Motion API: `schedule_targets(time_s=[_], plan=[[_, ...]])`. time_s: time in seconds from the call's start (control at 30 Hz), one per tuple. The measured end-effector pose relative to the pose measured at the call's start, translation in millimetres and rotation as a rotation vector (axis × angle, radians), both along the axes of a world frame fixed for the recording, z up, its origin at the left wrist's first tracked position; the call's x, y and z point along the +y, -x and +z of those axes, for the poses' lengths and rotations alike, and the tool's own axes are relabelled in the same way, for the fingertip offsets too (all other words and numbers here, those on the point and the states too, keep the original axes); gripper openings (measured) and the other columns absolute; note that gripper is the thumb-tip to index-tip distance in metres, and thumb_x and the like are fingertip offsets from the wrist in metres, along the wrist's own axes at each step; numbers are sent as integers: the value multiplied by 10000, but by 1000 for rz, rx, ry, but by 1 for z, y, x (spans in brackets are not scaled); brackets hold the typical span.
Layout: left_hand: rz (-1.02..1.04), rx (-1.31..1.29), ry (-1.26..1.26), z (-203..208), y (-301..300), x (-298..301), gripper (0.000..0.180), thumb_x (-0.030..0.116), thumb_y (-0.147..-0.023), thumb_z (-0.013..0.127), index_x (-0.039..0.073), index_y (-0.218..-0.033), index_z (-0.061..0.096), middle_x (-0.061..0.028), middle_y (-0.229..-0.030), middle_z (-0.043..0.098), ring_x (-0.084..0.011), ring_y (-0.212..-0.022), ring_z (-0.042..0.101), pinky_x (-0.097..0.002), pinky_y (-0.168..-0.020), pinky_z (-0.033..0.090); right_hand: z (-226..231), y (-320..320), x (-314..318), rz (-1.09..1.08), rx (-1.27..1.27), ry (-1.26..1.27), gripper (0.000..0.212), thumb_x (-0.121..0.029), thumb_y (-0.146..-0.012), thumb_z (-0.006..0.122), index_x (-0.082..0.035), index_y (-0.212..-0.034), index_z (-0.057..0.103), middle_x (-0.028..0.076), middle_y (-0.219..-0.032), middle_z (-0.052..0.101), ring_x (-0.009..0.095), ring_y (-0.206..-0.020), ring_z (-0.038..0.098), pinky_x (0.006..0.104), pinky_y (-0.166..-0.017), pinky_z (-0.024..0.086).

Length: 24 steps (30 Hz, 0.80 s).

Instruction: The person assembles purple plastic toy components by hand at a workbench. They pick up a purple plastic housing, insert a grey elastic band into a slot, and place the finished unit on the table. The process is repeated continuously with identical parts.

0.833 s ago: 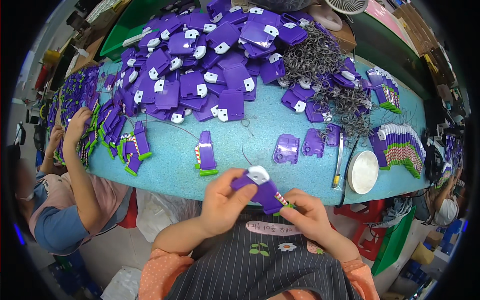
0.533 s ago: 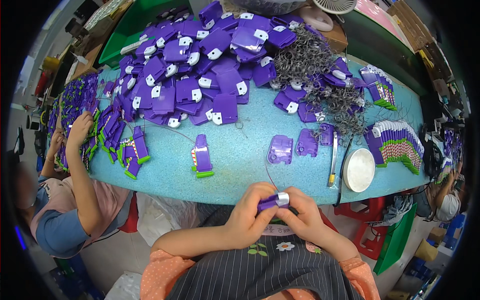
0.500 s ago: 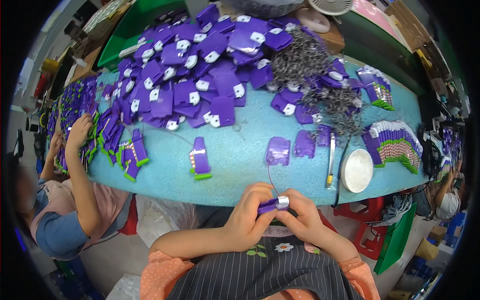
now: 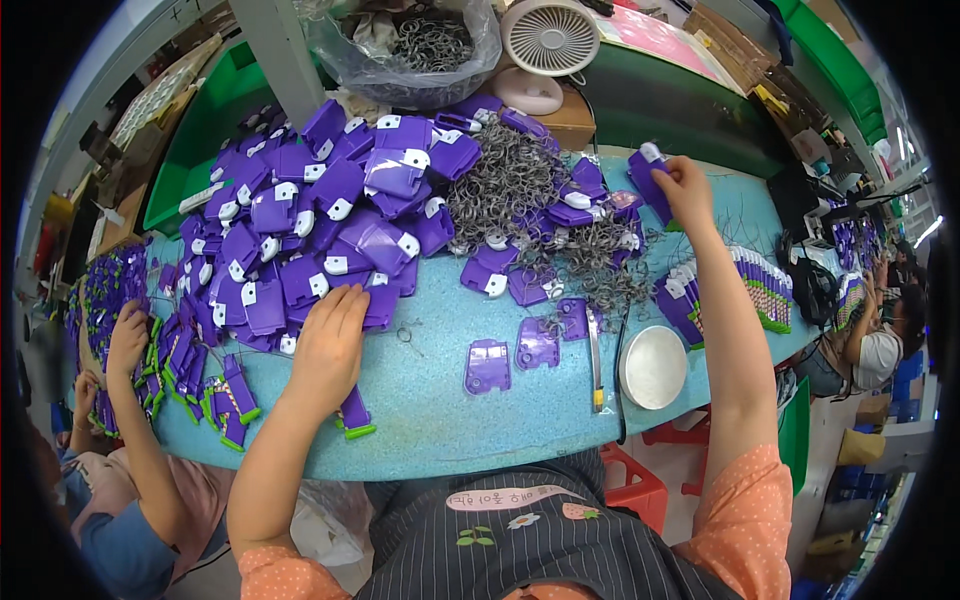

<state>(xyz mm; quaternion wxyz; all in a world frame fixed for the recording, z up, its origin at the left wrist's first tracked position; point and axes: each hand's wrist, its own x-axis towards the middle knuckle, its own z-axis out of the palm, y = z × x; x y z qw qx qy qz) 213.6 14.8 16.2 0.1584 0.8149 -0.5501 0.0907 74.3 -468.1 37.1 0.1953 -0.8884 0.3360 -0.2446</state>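
My left hand [image 4: 330, 345] reaches over the near edge of a pile of purple plastic cases [image 4: 300, 215] with white corners. Its fingers are pressed together over the corner of one purple case [image 4: 381, 307]; the thumb is hidden. Far to the right, my right hand [image 4: 689, 198] pinches a purple case [image 4: 648, 183] with a white corner at the top. A bit of green shows below it. Partly under my left forearm lies a purple case with a green end [image 4: 354, 412].
Dark metal springs [image 4: 510, 180] are heaped mid-table. Flat purple plates [image 4: 488, 367], a cutter knife [image 4: 596, 365] and a white bowl [image 4: 653, 367] lie nearer. An arched row of purple-and-green cases [image 4: 760, 290] stands right. A fan [image 4: 551, 38] is behind; a co-worker's hand [image 4: 127, 338] works left.
My hands were together at the table's front edge, holding a purple piece with a silvery end. They have parted: left onto the pile, right to the far right. The view has shifted too.
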Motion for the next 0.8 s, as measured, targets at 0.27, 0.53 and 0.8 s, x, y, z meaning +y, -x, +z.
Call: schedule_targets(time_s=[0.27,0.53,0.8], plan=[[-33,1666,425,43,71,10,284,134,-931,487,-30,-1162,504,-58,-892,614,-131,-854,579,-274,-770,453,21,1,75,219,-42,487,343,-143,-684,736,-14,-944,554,130,-916,568,302,-841,563,411,-721,456],[-677,1982,430,-1,131,-4,296,205,-922,518,-12,-1122,491,-94,-916,594,-142,-798,557,-296,-717,452,49,84,295,1248,-168,-860,790,-253,-685,783,17,-1308,379,184,-1265,420,330,-1172,409,399,-955,362],[-31,1041,238,33,158,19,443,127,-924,415,-108,-1298,376,-191,-1089,601,-208,-953,605,-320,-825,472,12,102,331,737,-124,-394,678,-223,-627,773,60,-1151,450,191,-1074,485,361,-996,490,404,-842,429]])
